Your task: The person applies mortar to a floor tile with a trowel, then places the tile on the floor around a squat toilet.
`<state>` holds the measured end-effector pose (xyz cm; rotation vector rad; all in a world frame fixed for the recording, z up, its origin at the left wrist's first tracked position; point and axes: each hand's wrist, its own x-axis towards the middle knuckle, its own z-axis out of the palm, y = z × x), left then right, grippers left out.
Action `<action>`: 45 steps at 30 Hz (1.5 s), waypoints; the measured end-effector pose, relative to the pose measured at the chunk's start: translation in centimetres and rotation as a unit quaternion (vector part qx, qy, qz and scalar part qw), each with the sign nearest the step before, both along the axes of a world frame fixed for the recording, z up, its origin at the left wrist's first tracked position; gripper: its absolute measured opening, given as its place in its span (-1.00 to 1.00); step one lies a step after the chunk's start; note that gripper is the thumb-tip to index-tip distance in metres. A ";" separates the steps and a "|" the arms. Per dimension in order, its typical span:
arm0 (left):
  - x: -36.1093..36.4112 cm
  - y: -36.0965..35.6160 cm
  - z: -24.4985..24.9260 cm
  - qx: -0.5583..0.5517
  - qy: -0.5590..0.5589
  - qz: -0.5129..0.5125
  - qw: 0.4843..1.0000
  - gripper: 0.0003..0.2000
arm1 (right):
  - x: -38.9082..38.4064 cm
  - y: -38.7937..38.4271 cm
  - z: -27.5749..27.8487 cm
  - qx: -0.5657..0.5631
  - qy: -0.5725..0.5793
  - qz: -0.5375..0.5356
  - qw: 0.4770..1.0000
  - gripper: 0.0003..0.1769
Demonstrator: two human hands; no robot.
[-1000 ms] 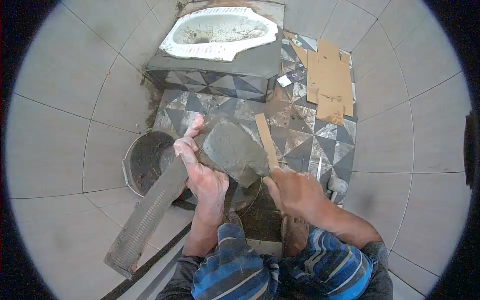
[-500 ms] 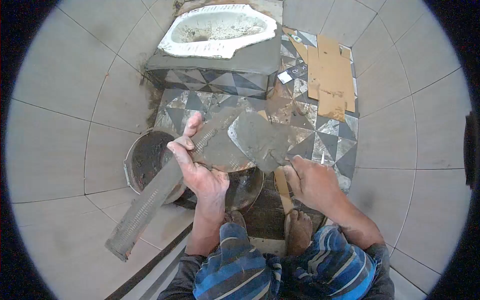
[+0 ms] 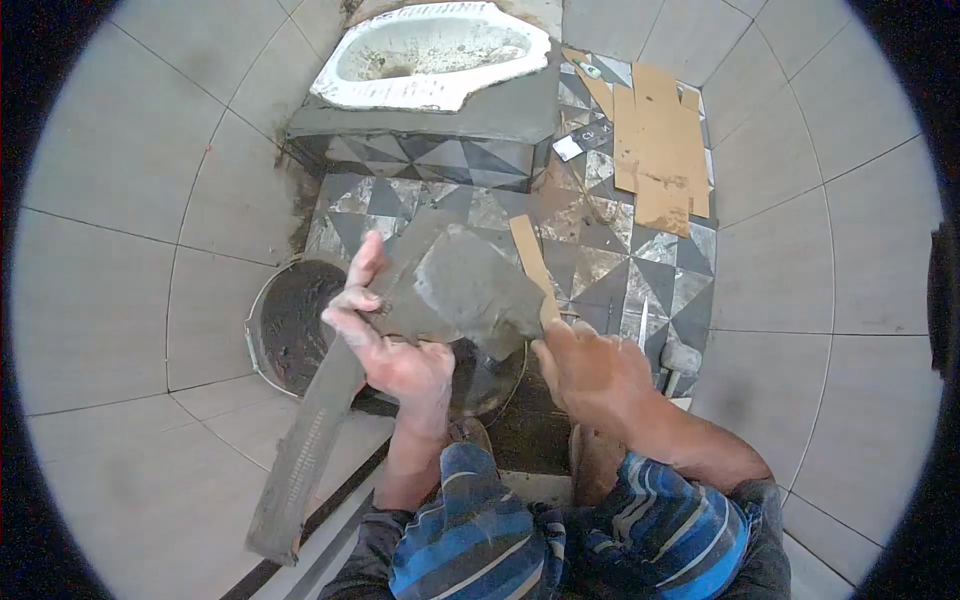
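My left hand [image 3: 405,365] grips a long grey tile strip [image 3: 300,465], its ribbed face coated with mortar. The strip slants from lower left up past my fingers. Its upper end disappears under wet mortar and the trowel. Closed beside it is my right hand [image 3: 605,385], holding a trowel whose mortar-covered blade [image 3: 475,285] overlaps the strip's upper part. The trowel's handle is hidden in my fist. Below the strip stand a bucket [image 3: 262,345] with dark mortar inside and a second dark, round container [image 3: 490,375], partly covered by my left hand and the blade.
A white squat toilet [image 3: 490,85] sits on a tiled step [image 3: 420,155] at the back. Flattened cardboard [image 3: 655,150] lies on the patterned floor [image 3: 595,270], with a tan strip [image 3: 530,255] near the trowel. A mallet [image 3: 682,358] rests right of my right hand. Tiled walls surround me.
The trowel blade has slid left over the strip, and its mortar-covered face shows more fully. The strip's lower end has swung right and down. My right hand has shifted slightly, uncovering the mallet.
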<state>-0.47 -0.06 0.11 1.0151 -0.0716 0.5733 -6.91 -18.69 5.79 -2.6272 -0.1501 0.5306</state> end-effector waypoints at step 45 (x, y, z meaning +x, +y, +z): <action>1.3 -1.2 0.3 -0.117 0.000 -0.067 0.991 -0.55 | -1.1 -4.1 -3.9 0.051 -0.099 -0.046 0.993 -0.67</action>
